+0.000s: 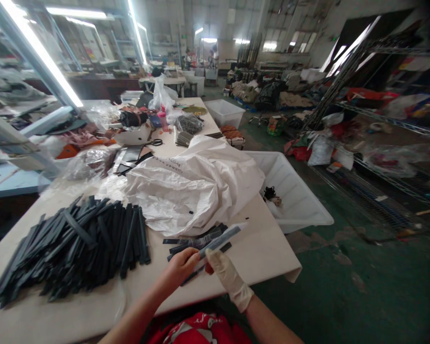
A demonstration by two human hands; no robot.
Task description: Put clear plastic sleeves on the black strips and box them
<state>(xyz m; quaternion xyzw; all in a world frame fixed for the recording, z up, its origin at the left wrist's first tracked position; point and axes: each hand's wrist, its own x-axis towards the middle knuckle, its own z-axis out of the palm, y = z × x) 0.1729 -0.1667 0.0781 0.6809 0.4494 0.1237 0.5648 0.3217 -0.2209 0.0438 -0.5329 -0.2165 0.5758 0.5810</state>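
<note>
Between my hands is a flat dark strip (222, 240), with a pale, thin layer along its far edge. My bare left hand (183, 263) pinches the strip's near end. My right hand (229, 279), in a whitish glove, is closed at the strip beside the left; a small reddish bit shows under its fingers, too hidden to name. Several more dark strips (179, 248) lie on the table just beyond my hands. A large heap of similar dark strips (82, 243) covers the left part of the table.
A big crumpled white sack (200, 181) lies across the middle of the table (268, 248). Right of the table stands a white plastic bin (301, 200) with a few items inside. Scissors (155, 142) and plastic bags lie farther back. Wire shelving (390, 119) stands at right.
</note>
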